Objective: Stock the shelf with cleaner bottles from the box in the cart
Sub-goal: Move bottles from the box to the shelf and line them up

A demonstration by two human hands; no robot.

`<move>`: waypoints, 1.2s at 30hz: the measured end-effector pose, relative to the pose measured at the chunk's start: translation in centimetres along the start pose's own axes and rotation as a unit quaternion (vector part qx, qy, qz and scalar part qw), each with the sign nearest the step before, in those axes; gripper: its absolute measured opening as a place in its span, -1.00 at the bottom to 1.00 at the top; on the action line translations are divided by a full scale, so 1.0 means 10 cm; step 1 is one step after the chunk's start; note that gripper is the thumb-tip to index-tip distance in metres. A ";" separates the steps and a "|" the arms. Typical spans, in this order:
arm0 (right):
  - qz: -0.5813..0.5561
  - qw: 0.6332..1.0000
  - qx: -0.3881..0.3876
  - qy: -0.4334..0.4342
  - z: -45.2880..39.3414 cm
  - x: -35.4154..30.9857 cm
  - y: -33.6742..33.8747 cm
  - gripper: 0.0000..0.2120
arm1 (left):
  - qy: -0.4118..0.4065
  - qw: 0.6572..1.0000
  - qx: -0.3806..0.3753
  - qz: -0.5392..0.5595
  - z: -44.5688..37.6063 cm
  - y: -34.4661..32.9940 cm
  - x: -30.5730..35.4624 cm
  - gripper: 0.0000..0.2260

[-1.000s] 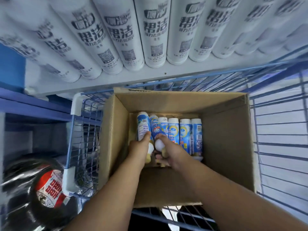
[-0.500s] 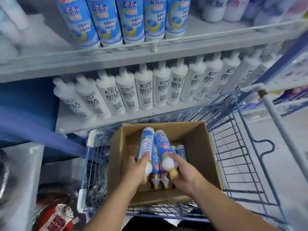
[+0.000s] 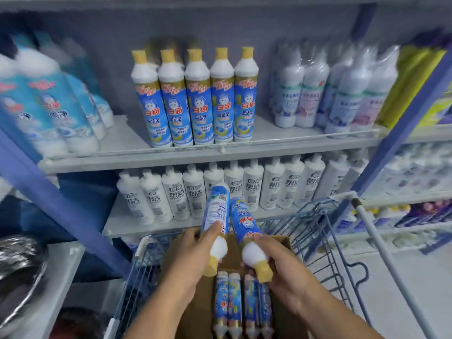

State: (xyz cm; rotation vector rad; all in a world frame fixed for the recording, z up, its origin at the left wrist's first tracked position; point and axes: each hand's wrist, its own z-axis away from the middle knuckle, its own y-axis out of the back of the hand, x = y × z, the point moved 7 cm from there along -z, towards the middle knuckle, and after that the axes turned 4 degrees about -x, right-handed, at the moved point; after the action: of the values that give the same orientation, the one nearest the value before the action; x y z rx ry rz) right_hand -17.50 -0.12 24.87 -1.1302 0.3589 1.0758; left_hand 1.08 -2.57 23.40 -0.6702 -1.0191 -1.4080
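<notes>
My left hand [image 3: 189, 255] grips one blue-labelled cleaner bottle [image 3: 216, 207] near its white shoulder, yellow cap toward me. My right hand [image 3: 278, 267] grips a second cleaner bottle [image 3: 242, 220] the same way. Both bottles are lifted above the cardboard box [image 3: 285, 243] in the blue wire cart [image 3: 318, 231], their bases pointing at the shelves. Several more bottles [image 3: 242, 304] lie in the box. A row of matching bottles [image 3: 195, 99] stands upright on the upper shelf [image 3: 281, 140].
White bottles [image 3: 244, 189] fill the lower shelf behind the cart. Light blue bottles [image 3: 56, 106] stand at upper left, wrapped pale bottles [image 3: 325, 91] at upper right. Blue uprights [image 3: 61, 204] frame the shelving. A pole [image 3: 391, 260] leans at right; a dark bagged object [image 3: 19, 265] sits at left.
Both hands have raised their bottles up out of the box toward the shelves. My view has tilted upward, bringing the upper shelf with matching bottles into sight.
</notes>
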 end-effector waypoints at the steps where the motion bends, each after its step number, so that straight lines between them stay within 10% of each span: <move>1: 0.002 1.000 -0.005 0.014 0.05 -0.09 -0.04 -0.66 | -0.010 1.000 -0.009 0.012 0.07 0.00 0.11 -0.41; 7: 0.012 0.996 -0.018 0.086 0.22 -0.61 -0.24 -0.53 | -0.056 0.994 -0.043 0.085 0.35 -0.02 0.77 -0.69; 36: 0.042 0.991 0.052 0.114 -0.14 -1.64 -0.53 -0.70 | -0.094 0.983 -0.090 0.127 0.15 -0.08 2.02 -0.81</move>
State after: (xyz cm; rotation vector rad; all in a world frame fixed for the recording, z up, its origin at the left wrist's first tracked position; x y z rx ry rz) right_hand -20.59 -9.76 38.86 -1.1554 0.6411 0.9915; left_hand -2.41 -10.81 41.62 -1.0441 -0.9207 -1.2381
